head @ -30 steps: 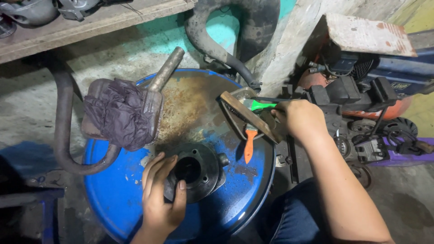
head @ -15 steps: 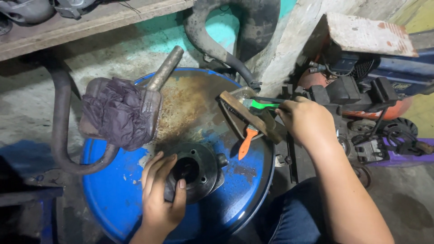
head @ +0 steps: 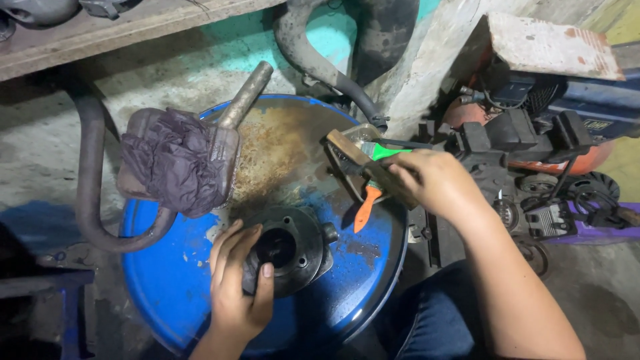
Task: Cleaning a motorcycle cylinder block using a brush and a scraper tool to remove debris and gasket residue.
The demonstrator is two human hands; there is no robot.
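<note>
Here the left hand (head: 235, 293) rests on the dark round metal engine part with a central bore (head: 287, 250), fingers curled over its near rim and thumb laid on its top face, so it grasps the part and holds it flat on the lid of the blue steel drum with a rusty centre (head: 173, 287). The right hand (head: 430, 183) is clenched around a bundle of hand tools at the drum's right edge: a worn flat brown metal tool (head: 347, 155), a green-handled tool (head: 387, 151) and an orange-handled tool (head: 363, 210) whose handle points down and toward the engine part. Which of these the fingers actually grip cannot be told. Risk, as a judgement: the tools hang close to the lid's edge, and a loose one could slide out of the grip and drop beside the drum; the lid looks oily and rusty, so the engine part could skid if the left hand eases. The grey metal muffler wrapped in a dark purple cloth (head: 177, 163) lies on the lid's far left, partly overhanging, with its curved pipe (head: 90, 193) off the drum; a knock could tip it. Containers: the drum is closed, contents not visible. The bore of the engine part appears empty. The red and black machine (head: 533, 143) stands right of the drum, apart from both hands
</note>
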